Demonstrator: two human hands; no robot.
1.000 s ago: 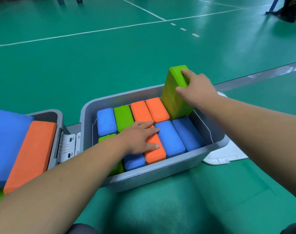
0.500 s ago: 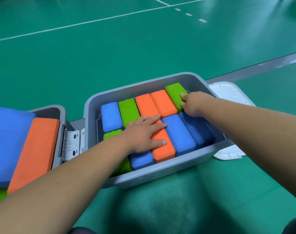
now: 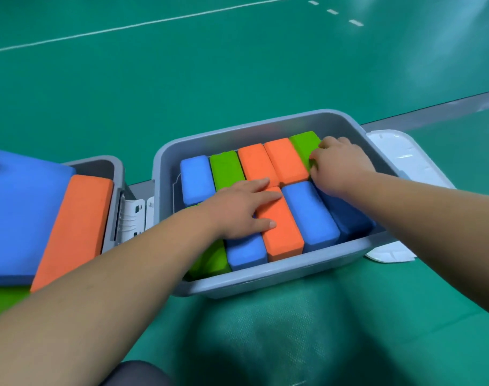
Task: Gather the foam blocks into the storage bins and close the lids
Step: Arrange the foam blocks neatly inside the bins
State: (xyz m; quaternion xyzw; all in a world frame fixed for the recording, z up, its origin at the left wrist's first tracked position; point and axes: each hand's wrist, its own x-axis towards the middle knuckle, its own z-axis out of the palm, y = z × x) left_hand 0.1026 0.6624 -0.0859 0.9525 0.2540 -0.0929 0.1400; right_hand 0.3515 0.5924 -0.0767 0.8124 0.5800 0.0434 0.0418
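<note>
**One flat, one gripping**

Left hand (image 3: pixel 237 210) lies flat, fingers straight, on an orange block (image 3: pixel 285 235) near the grey bin's (image 3: pixel 265 280) near edge. Right hand (image 3: pixel 340 165) curls round a green block (image 3: pixel 303 142) in the bin's far right corner.

No readable txt, labels, brands or nos. anywhere on bins, blocks or floor.

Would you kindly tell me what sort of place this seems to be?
Probably an indoor sports hall or gym. It has a glossy green court floor, with a long white painted line and dashed markings across it. A grey storage bin of foam blocks suggests play or exercise equipment.
</note>
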